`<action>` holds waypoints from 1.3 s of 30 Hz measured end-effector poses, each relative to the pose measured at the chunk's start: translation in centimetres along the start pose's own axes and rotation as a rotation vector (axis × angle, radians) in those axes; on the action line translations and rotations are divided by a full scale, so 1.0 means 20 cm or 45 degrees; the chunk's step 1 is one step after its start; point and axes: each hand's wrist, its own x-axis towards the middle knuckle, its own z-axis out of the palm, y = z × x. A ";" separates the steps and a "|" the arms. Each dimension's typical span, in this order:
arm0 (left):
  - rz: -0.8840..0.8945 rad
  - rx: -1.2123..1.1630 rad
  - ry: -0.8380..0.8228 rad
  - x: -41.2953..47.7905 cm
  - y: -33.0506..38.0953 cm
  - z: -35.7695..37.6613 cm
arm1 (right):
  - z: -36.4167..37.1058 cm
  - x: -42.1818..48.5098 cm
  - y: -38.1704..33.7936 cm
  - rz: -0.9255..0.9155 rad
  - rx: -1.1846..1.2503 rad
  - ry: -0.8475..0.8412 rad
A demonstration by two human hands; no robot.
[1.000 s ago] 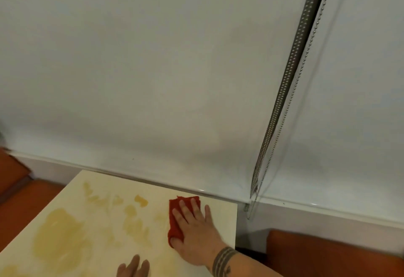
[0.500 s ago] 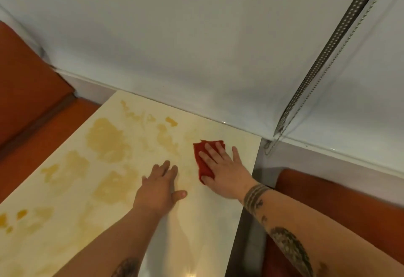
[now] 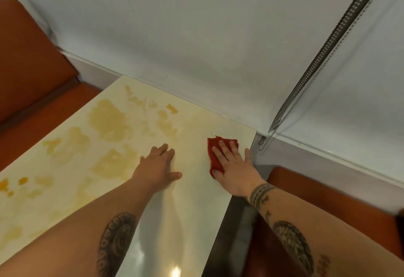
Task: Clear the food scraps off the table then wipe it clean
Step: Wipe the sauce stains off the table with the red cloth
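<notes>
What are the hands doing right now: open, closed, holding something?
Left hand: open, flat on the table, holding nothing.
Right hand: open, pressing the red cloth onto the table.

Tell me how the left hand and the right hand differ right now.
The right hand presses flat on a red cloth; the left hand lies bare on the table. The right hand sits by the table's right edge, the left hand nearer the yellow stains. Both lie flat, palms down.
</notes>
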 end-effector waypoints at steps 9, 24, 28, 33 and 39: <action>0.042 -0.288 0.151 -0.29 -0.01 0.02 | 0.13 -0.32 -0.57 -0.391 -0.034 -0.011; -0.489 -2.267 0.096 -0.91 -0.10 -0.33 | -0.46 -0.56 -0.99 0.254 2.434 -0.149; -0.485 -2.175 0.351 -1.01 -0.16 -0.42 | -0.50 -0.60 -1.10 0.165 2.427 -0.206; -0.341 -2.079 0.491 -1.18 -0.28 -0.53 | -0.57 -0.67 -1.18 -0.011 2.289 -0.314; -0.174 -2.109 0.560 -1.34 -0.34 -0.73 | -0.76 -0.79 -1.31 -0.102 1.943 -0.088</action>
